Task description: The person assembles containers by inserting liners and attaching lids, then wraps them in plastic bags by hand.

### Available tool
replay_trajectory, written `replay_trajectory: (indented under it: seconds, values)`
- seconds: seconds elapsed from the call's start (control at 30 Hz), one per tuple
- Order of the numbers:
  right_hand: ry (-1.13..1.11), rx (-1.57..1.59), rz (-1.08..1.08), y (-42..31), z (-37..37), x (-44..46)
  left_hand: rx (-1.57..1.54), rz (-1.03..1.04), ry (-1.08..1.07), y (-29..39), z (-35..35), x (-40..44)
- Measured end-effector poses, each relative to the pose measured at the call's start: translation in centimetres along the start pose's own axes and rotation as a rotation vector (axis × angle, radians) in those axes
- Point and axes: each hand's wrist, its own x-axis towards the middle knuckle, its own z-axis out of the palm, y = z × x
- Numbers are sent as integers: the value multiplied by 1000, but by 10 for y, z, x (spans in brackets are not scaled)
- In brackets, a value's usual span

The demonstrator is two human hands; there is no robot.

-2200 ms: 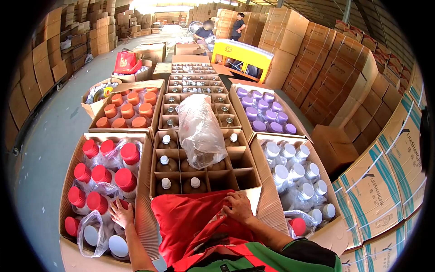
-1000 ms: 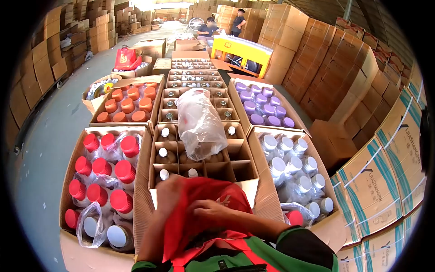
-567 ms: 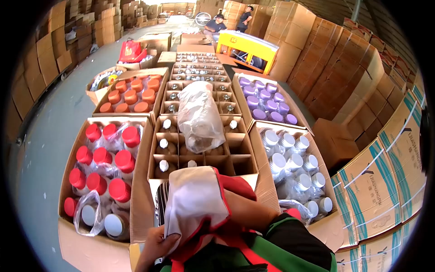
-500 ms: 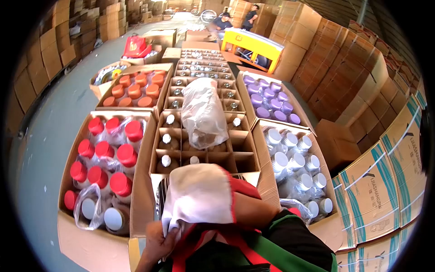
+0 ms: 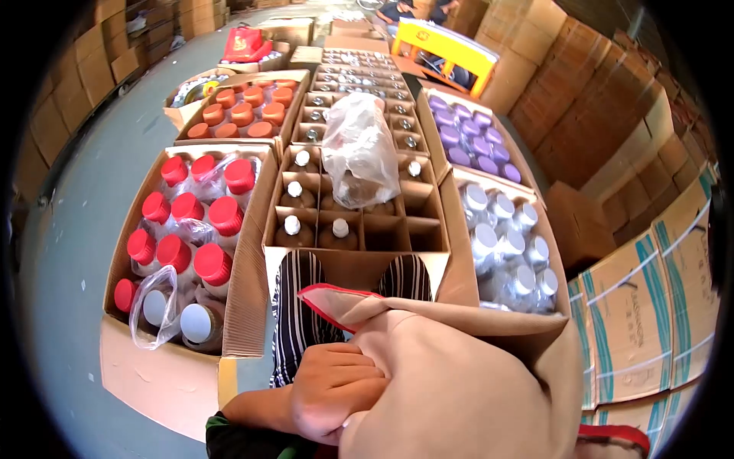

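Note:
Beige cloth with red edging point(image 5: 459, 382), the pale inner side of the red fabric, spreads across the lower middle and right. My left hand point(image 5: 336, 389) is closed on its left edge, in front of my striped trousers point(image 5: 294, 329). The cloth hides my right hand. Just beyond my knees stands a divided carton point(image 5: 352, 262) of white-capped bottles, with a clear plastic bag point(image 5: 359, 153) lying over it. A carton of red-capped bottles point(image 5: 186, 206) is on the left, and one of white-capped bottles point(image 5: 512, 252) on the right.
Farther off are cartons of orange-capped bottles point(image 5: 241, 115) and purple-capped bottles point(image 5: 474, 138), a red bag point(image 5: 246, 44) and a yellow frame point(image 5: 443, 47). Two people point(image 5: 396, 11) are partly visible at the top. Stacked boxes point(image 5: 631, 321) line the right side.
The red fabric has been lifted from the carton's near edge and turned over, its pale side now spread wide. My right hand has gone behind it. The view has tilted down, showing my striped trousers.

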Motion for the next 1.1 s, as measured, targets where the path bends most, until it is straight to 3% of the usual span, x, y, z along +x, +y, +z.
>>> replay_trajectory:
  seconds: [0.17, 0.47, 0.57, 0.7, 0.8, 0.83, 0.87, 0.93, 1.0, 1.1]
  values:
    - [58, 17, 12, -2, -1, -8, -74, -31, -129, -13, 2, -33]
    - [176, 19, -3, 19, 7, 8, -134, -91, -128, -23, 34, -20]
    - [268, -32, 92, 26, 11, 14, -154, -99, -110, -30, 36, -17]
    - [490, -148, 415, 10, 6, 16, -198, -92, -83, -30, 31, -16]
    - [714, -213, 891, -12, 15, 32, -235, -77, -55, -29, 30, -18]
    - [820, -190, 1178, -29, 20, 43, -236, -84, -61, -31, 27, -18]
    - [741, -186, 930, -19, 11, 30, -217, -181, -164, -28, 21, -19]
    - [616, -94, 626, -10, -3, 13, -191, -110, -214, -30, 17, -15]
    - [513, 22, 474, -5, -16, 3, -193, -103, -189, -28, 20, -16]
    - [409, 250, 352, 8, -23, -4, -315, -101, -348, -31, 17, -13]
